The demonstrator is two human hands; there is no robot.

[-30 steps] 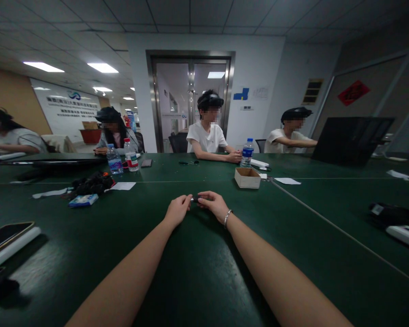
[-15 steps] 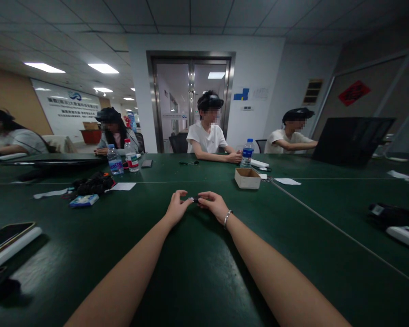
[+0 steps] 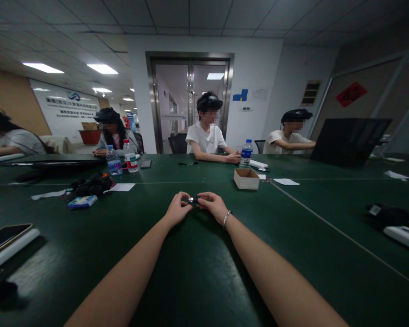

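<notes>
Both my arms stretch forward over a dark green table point(image 3: 197, 272). My left hand point(image 3: 176, 210) and my right hand point(image 3: 214, 205) meet at the middle of the table, fingers pinched together. Between the fingertips sits a small dark object with a shiny metal end point(image 3: 192, 199), too small to name. Each hand grips one end of it. A thin bracelet point(image 3: 226, 218) circles my right wrist.
A small cardboard box point(image 3: 246, 178) stands beyond my hands. Water bottles point(image 3: 113, 160) point(image 3: 246, 154), black items point(image 3: 92, 184), papers and a phone point(image 3: 146, 164) lie farther back. A laptop point(image 3: 347, 140) stands at right, a phone on a white slab point(image 3: 7, 243) at left. Several people sit around.
My left fingers have curled and shifted slightly on the small object; the metal end shows more plainly. My arms have stayed in place.
</notes>
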